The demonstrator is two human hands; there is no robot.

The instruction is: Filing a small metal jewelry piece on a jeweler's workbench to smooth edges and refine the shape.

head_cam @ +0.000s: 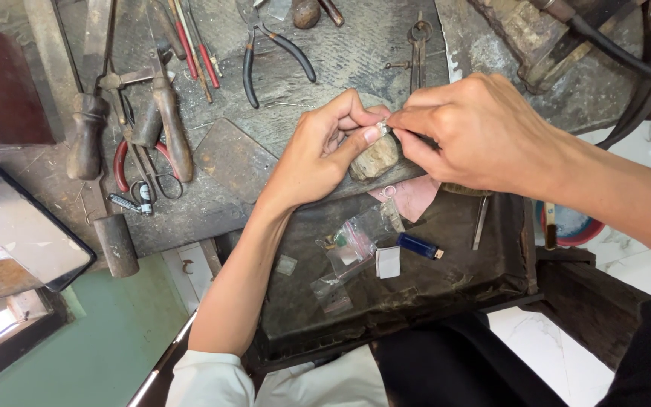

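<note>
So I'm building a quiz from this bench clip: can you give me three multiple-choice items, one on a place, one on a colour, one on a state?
1. Where does the lighter lie?
A. in the tray below the hands
B. among the pliers
C. on the phone

2. What colour are the handles of the pliers at the left?
A. green
B. red
C. yellow

3. What are the hands doing?
A. resting apart on the bench
B. both pinching a small metal piece
C. each holding a hammer

Answers:
1 A, the blue lighter sits in the dark tray beside a plastic bag.
2 B, red handles show beside the wooden tool grips.
3 B, left hand and right hand meet at the metal piece over a block.
</note>
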